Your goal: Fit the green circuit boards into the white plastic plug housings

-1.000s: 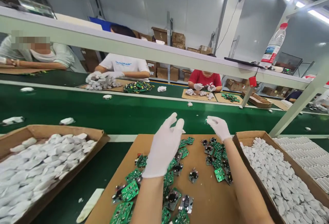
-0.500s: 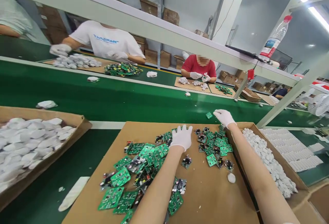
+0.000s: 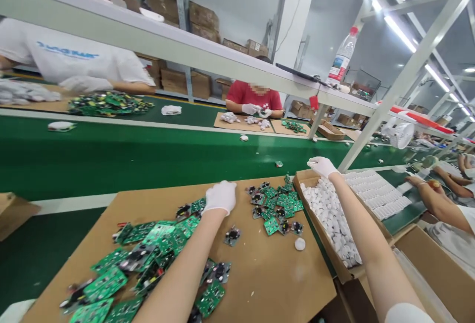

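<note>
We cannot tell whether our gloved left hand [image 3: 220,198], fingers bent down at the far edge of the cardboard sheet [image 3: 282,273], grasps anything, nor whether our gloved right hand [image 3: 322,166], fingertips drawn together by the box of white pieces [image 3: 332,216], does. Around our left wrist and forearm we have the larger heap of circuit boards [image 3: 161,234], with a smaller cluster [image 3: 282,202] on the sheet's right. Beyond, one small board [image 3: 279,164] lies on the green belt [image 3: 166,157], and a person in red [image 3: 256,95] sits opposite us.

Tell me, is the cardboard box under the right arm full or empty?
Not empty: many small white pieces lie in the cardboard box. I cannot tell how deep they go.
</note>
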The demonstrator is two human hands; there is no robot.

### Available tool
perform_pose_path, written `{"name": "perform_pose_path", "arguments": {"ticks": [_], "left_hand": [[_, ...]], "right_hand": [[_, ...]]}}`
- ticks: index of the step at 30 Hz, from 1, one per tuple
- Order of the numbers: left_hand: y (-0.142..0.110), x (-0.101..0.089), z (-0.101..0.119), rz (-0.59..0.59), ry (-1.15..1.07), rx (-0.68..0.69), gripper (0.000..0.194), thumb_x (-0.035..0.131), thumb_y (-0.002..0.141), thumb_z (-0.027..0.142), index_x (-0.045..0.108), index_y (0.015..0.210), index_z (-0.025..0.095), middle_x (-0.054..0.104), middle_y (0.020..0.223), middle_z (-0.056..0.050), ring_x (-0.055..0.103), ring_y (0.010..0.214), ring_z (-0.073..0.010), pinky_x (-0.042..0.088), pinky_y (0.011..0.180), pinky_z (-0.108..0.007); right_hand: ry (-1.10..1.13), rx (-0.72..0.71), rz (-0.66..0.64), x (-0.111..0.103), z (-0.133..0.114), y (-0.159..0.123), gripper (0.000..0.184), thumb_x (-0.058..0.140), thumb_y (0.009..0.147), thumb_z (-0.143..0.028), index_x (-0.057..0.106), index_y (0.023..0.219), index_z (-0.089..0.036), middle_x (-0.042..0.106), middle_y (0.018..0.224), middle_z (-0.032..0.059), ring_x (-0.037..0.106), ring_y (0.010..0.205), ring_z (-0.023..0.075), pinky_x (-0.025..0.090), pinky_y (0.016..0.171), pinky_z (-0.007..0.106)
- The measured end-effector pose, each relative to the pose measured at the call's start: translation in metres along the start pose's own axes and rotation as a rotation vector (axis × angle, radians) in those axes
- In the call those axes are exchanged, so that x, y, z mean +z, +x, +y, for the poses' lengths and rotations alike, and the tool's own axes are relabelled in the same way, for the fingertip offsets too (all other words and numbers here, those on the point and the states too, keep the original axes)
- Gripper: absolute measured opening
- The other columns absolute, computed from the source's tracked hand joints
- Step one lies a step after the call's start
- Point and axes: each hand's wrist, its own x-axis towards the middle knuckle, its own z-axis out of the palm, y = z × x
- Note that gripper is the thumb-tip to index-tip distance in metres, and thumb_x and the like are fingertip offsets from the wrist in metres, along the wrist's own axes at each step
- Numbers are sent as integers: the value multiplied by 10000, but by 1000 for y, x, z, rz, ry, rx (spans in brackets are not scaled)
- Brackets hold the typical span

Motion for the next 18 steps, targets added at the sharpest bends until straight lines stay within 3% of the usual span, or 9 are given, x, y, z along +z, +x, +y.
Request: {"name": "perform_pose_path", "arguments": {"ticks": [3,6,11,14,18], "left_hand": [[-7,-13,12,19,-43,-19,309,579,912,269,629,1171,109,642,1227,-167,613,1144,-314,486,955,-521],[-25,-34,27,76,-148,11,422,522,887,233,580,1273,74,621,1288,-235,619,1158,-371,501,921,-493],[-85,-83,47,221,-338,136,541,489,883,412,515,1366,169,639,1334,-96,614,1192,-226,455,1011,-294],[-129,-114,53,331,-569,229,537,543,827,464,598,1301,218,684,1263,-70,652,1112,-260,457,1026,-354],[-166,-134,47,339,-627,97,530,565,791,529,592,1296,374,684,1273,18,697,988,-269,508,952,-421]], "right_hand": [[-49,13,-82,2,19,-18,287,595,963,-341,614,1195,-173,620,1237,85,634,1061,235,545,902,436],[-121,27,-158,12,35,-37,299,603,958,-339,610,1205,-172,616,1241,83,635,1053,239,550,891,434],[-279,15,-206,33,39,-57,275,585,968,-330,614,1215,-211,578,1320,103,601,1125,236,511,963,450],[-374,-11,-207,40,33,-63,276,604,958,-322,623,1194,-181,595,1288,113,607,1115,240,512,960,449],[-477,-40,-158,39,28,-76,311,621,946,-319,608,1218,-169,573,1320,116,581,1167,263,484,993,488]]}}
